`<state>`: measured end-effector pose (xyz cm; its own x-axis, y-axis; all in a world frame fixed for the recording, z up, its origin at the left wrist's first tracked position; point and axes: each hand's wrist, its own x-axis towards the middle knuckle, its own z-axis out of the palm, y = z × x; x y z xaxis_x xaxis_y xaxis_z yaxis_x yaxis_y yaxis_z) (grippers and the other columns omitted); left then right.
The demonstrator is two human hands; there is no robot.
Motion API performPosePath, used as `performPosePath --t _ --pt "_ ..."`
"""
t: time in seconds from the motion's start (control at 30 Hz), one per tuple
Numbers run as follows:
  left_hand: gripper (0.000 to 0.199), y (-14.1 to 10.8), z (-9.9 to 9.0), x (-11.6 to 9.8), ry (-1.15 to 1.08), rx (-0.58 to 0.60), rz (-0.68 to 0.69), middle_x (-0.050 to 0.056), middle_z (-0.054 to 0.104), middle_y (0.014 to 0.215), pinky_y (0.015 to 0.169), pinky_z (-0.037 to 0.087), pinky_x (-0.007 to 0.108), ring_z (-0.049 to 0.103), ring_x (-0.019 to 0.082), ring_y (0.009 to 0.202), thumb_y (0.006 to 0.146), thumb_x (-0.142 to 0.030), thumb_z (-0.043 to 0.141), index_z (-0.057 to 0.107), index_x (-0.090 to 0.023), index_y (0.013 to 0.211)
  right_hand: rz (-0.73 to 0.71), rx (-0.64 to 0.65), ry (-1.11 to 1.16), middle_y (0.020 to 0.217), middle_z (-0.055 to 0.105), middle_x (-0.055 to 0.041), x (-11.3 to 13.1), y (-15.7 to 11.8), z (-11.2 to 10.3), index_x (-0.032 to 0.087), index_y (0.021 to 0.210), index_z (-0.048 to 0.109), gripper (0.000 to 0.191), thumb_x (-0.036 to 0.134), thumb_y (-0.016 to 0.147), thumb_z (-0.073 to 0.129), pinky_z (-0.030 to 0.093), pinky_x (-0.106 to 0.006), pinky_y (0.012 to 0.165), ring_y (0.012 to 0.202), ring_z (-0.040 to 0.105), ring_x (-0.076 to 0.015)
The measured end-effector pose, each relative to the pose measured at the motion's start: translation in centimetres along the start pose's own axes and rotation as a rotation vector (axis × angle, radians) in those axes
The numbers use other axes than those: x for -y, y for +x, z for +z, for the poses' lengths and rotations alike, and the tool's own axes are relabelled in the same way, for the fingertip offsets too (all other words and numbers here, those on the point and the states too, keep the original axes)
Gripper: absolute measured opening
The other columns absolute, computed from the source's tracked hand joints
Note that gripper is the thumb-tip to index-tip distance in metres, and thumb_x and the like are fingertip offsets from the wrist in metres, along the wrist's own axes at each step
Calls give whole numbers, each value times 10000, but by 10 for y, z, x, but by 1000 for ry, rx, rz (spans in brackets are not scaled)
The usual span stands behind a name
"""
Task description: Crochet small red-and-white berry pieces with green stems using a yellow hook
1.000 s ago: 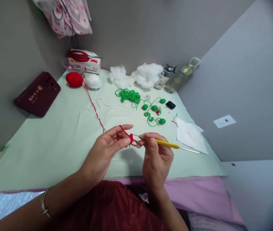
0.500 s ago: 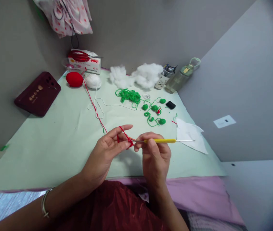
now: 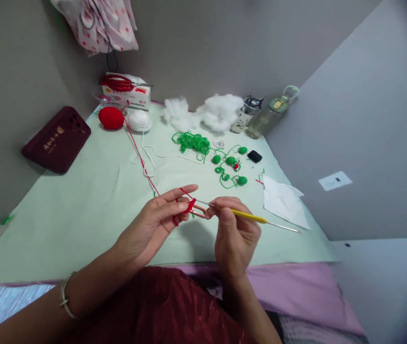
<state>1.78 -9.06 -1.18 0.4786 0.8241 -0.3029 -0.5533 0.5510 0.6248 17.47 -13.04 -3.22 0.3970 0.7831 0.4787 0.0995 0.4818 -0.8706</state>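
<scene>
Between thumb and fingers, my left hand (image 3: pixel 156 215) pinches a small red crochet piece (image 3: pixel 191 205), with red yarn looped over its raised index finger. My right hand (image 3: pixel 235 229) is closed round the yellow handle of a crochet hook (image 3: pixel 249 216); the hook's metal tip reaches the red piece. A small orange-pink metal loop (image 3: pixel 199 211), perhaps a stitch marker or clip, shows between the hands. The red strand (image 3: pixel 142 160) runs back to a red yarn ball (image 3: pixel 111 118) at the far left.
Beyond the hands lie green yarn (image 3: pixel 192 143), several green crocheted balls (image 3: pixel 230 161) and white stuffing (image 3: pixel 221 112). A white yarn ball (image 3: pixel 139 121), scissors (image 3: pixel 119 83) on a box, a pen cup (image 3: pixel 242 119) and a bottle (image 3: pixel 268 117) stand farther back. A maroon phone (image 3: pixel 58 139) leans at left.
The hook has tilted, its handle end now lower on the right. My left hand has turned slightly, and the orange-pink loop shows more clearly below the hook.
</scene>
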Motion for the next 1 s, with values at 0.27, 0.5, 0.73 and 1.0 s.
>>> performPosePath --t 0.27,0.5,0.73,1.0 --pt "297 -4 3 5 176 -22 79 -2 719 839 803 451 240 587 133 820 856 -232 824 837 -252 1151 54 43 95 844 715 -1 0 -2 2 294 1003 809 166 218 994 662 538 -327 677 715 661 -147" --pt "304 -3 6 10 186 17 111 31 784 907 916 468 329 671 193 896 822 -237 841 837 -240 1125 87 91 48 912 755 -14 -1 -4 8 293 981 814 132 249 982 690 577 -315 702 800 686 -159" --pt "319 -4 4 7 196 5 148 10 764 893 901 477 305 658 162 852 838 -225 837 829 -263 1154 162 160 185 934 735 -10 4 -1 5 286 985 814 93 243 946 741 592 -291 691 744 675 -127" --pt "375 -5 2 6 224 -21 166 13 734 866 894 485 326 642 180 844 820 -246 851 815 -247 1193 254 246 259 878 754 -30 2 6 -1 220 861 788 116 333 873 815 614 -313 612 616 679 -131"
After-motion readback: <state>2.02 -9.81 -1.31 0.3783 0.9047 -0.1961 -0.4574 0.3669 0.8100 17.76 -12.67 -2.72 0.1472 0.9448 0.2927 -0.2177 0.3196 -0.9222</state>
